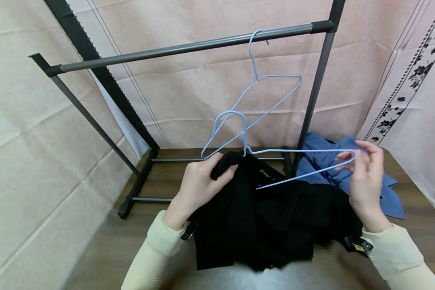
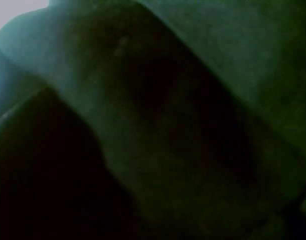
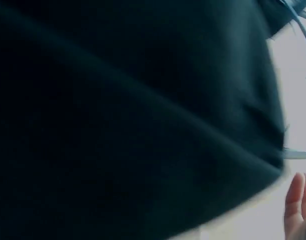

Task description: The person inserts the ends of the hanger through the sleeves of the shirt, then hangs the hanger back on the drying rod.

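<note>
My left hand [image 1: 203, 181] grips the bunched neck edge of a black garment [image 1: 282, 217], which has a small pale label print inside. A light-blue clothes hanger [image 1: 304, 151] has its left part inside the garment's neck, hidden by cloth; its hook sticks up above. My right hand [image 1: 367, 181] holds the hanger's bare right end between thumb and fingers. Dark cloth [image 2: 158, 125] fills most of the left wrist view. In the right wrist view, garment cloth [image 3: 143, 125] covers most of the picture, with fingers [image 3: 294, 205] at the lower right edge.
A second light-blue hanger [image 1: 277, 75] hangs from the grey bar [image 1: 181, 49] of a clothes rack. Blue folded cloth [image 1: 391, 197] lies on the wooden table [image 1: 98, 245] behind my right hand. Pale patterned cloth [image 1: 188, 92] hangs behind the rack.
</note>
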### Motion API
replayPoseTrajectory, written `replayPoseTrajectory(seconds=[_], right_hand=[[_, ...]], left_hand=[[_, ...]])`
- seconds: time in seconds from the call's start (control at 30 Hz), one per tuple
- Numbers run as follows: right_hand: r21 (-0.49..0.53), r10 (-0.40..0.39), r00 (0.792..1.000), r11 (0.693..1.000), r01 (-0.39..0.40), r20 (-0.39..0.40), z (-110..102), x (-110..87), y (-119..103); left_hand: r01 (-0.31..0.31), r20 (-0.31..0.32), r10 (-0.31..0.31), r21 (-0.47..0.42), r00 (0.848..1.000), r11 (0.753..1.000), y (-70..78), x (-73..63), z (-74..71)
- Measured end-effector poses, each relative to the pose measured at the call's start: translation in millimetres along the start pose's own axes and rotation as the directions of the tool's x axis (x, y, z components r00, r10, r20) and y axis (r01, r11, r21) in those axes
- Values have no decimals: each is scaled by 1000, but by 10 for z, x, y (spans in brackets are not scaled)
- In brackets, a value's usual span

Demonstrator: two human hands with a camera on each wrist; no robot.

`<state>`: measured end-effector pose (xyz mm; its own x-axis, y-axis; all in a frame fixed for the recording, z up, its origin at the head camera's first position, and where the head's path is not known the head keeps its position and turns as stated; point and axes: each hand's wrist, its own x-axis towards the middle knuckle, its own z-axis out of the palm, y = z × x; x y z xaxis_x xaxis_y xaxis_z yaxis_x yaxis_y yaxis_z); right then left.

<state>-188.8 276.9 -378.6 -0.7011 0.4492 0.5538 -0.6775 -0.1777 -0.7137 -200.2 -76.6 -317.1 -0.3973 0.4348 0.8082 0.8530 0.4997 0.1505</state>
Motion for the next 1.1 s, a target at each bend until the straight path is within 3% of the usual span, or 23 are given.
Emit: replayPoseTrajectory(seconds=[0.07,0.1,0.2,0.27,0.43,0.6,0.7,0.77,0.83,0.9,1.0,1.1], right_hand=[[-73,101,988,993,-93,114,-8,-62,59],[-131,153,972,983,-130,179,-11,-88,86],[-305,268,892,939,-158,365,-8,-169,156],[-391,319,836,910,-138,446,10,-233,192],[-525,416,736,846,-97,534,108,-424,274],[-608,453,661,794,6,598,215,-592,389],[-661,475,643,747,67,601,277,-691,463],[-701,495,643,707,93,585,318,-758,504],[-720,508,644,687,97,572,350,-816,536],[-712,499,640,694,108,583,370,-856,569],[-667,468,623,736,117,626,366,-867,604],[-628,429,626,768,127,651,322,-824,621]], left_hand=[[6,-10,-6,-6,1000,1000,-8,-2,-8],[9,-13,-9,-9,1000,1000,-10,-3,-11],[16,-17,-16,-21,1000,1000,-17,-14,-10],[20,-14,-21,-26,1000,999,-16,-27,-4],[26,-11,-26,-28,1000,999,-17,-65,16],[34,-25,-35,-42,999,999,-16,-79,24],[34,-23,-35,-55,999,998,-9,-78,26],[29,-12,-30,-59,999,998,-2,-75,36],[24,0,-24,-54,1000,998,8,-74,45],[25,8,-25,-49,1000,999,13,-81,53],[35,6,-34,-47,999,998,3,-105,48],[48,0,-49,-58,999,997,-24,-130,20]])
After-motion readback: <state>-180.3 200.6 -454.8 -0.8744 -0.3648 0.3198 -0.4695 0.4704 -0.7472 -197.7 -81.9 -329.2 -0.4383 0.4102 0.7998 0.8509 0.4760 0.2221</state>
